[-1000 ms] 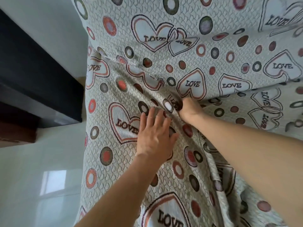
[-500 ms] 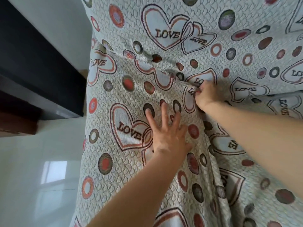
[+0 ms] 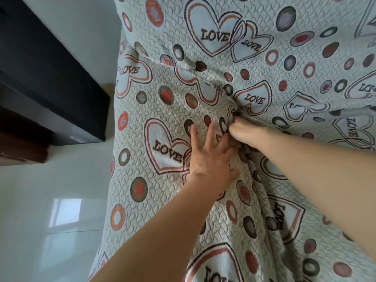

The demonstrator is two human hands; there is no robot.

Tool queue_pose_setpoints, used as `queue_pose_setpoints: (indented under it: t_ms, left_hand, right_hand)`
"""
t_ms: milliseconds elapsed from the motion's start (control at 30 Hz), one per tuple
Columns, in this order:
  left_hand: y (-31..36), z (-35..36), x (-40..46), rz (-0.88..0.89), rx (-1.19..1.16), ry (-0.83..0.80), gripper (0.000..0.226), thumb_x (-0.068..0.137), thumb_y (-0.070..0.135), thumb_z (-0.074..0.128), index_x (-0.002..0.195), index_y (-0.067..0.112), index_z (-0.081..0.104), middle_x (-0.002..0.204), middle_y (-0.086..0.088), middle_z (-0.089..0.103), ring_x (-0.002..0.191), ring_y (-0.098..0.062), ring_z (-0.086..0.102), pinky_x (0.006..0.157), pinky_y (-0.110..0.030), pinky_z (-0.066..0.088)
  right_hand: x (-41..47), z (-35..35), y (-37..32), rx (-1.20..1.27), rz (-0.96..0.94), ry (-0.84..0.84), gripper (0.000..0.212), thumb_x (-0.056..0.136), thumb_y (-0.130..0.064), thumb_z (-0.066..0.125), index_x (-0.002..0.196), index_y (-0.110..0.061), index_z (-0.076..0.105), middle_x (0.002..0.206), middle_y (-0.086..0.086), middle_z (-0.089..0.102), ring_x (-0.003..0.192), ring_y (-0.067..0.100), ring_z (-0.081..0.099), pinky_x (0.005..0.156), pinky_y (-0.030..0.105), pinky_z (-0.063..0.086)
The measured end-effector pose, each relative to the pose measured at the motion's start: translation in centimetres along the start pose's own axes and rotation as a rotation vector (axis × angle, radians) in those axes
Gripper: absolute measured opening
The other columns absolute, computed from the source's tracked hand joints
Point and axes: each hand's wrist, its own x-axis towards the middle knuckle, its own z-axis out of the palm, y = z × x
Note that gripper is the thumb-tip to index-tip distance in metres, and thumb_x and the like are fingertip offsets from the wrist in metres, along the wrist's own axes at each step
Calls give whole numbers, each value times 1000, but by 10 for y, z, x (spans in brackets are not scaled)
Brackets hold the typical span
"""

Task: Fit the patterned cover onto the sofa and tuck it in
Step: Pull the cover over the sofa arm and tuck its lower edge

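Observation:
The patterned cover (image 3: 270, 64), pale with "LOVE" hearts and coloured rings, drapes the whole sofa, hiding it. My left hand (image 3: 211, 157) lies flat on the cover over the sofa's arm, fingers spread. My right hand (image 3: 247, 132) is just to its right, fingers bunched and pushed down into the crease where arm, seat and backrest meet; its fingertips are buried in folded fabric. Wrinkles radiate from that crease down the seat.
A dark cabinet (image 3: 50, 82) stands to the left of the sofa, with a brown wooden piece (image 3: 22, 151) below it. Glossy white floor tiles (image 3: 44, 220) fill the lower left. A white wall (image 3: 81, 27) is behind.
My right hand has pushed deeper into the crease, dragging fabric in with it. My left hand has slid slightly up along the arm, staying flat. The view has shifted closer.

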Motion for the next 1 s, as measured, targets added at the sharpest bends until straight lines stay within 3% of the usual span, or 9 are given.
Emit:
queue_pose_setpoints:
  t_ms: [167, 433, 633, 733, 867, 933, 1000]
  left_hand:
    - [-12, 9, -38, 39, -100, 42, 67, 94, 65, 19, 152, 34, 7, 160, 6, -15, 143, -22, -27, 112, -58, -14]
    - [-29, 40, -128, 113, -220, 160, 77, 86, 75, 28, 150, 41, 1, 158, 11, -17, 142, -15, -26, 116, -49, -12]
    - [-41, 69, -214, 225, -325, 223, 97, 72, 82, 47, 149, 44, 2, 159, 16, -14, 143, -11, -24, 117, -46, -12]
    - [-48, 85, -252, 269, -336, 212, 105, 68, 83, 50, 148, 45, -5, 158, 18, -16, 142, -9, -26, 118, -46, -12]
    - [-50, 108, -285, 259, -369, 264, 98, 72, 80, 47, 151, 42, 3, 159, 17, -10, 143, -7, -23, 119, -45, -2]
    - [-50, 115, -292, 255, -401, 307, 90, 76, 77, 45, 150, 43, 7, 159, 17, -6, 145, -8, -18, 120, -45, 2]
    - [-47, 115, -298, 259, -454, 316, 83, 79, 73, 48, 149, 44, 12, 159, 17, 0, 146, -9, -12, 120, -44, 5]
  right_hand:
    - [-40, 19, 8, 7, 23, 79, 53, 102, -36, 28, 151, -19, 19, 154, 12, 27, 138, 31, 30, 110, 33, 25]
    - [-135, 43, 9, -115, -40, 140, 52, 101, -37, 29, 148, -15, 29, 154, 14, 28, 138, 33, 30, 113, 37, 25]
    - [-225, 69, 13, -124, 11, 104, 70, 95, -55, 38, 153, -22, 15, 159, 6, 17, 144, 27, 21, 113, 33, 20]
    - [-256, 85, 17, -28, 42, 139, 78, 89, -58, 47, 152, -21, 19, 157, 9, 23, 141, 29, 27, 113, 37, 27]
    - [-301, 105, 19, -80, 45, 224, 76, 89, -61, 48, 150, -22, 25, 153, 11, 29, 137, 32, 32, 110, 36, 30]
    - [-317, 116, 20, -21, 1, 287, 64, 91, -51, 52, 143, -17, 38, 136, 7, 50, 126, 28, 46, 100, 32, 37]
    - [-327, 128, 24, 31, -36, 354, 48, 92, -41, 55, 131, -14, 50, 116, 3, 59, 110, 28, 57, 89, 31, 45]
